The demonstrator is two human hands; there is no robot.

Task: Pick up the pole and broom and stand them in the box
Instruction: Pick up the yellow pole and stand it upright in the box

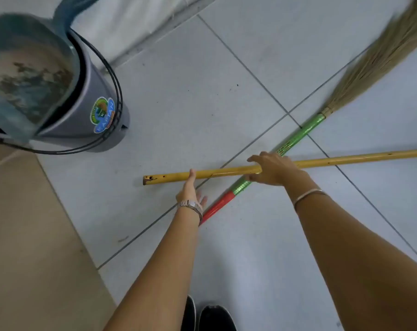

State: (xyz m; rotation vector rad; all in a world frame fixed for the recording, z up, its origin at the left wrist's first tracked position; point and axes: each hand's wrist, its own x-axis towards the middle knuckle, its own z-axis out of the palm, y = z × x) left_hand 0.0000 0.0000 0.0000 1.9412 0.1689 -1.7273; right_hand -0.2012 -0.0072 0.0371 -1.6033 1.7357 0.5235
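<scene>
A long yellow pole (360, 158) lies on the pale tiled floor, running from the middle to the right edge. It crosses over a broom whose green and red handle (300, 132) lies diagonally, with straw bristles (374, 58) at the upper right. My right hand (274, 169) arches over the pole where the two cross, fingers spread on the far side and thumb on the near side. My left hand (190, 191) is open, with its fingertips touching the pole near its left end. No box is in view.
A grey bucket (92, 91) with a black wire handle stands at the upper left, and a dirty dustpan (23, 75) leans in it. A tan surface (30, 235) fills the lower left. My dark shoes (209, 316) are at the bottom. A white ledge runs along the top.
</scene>
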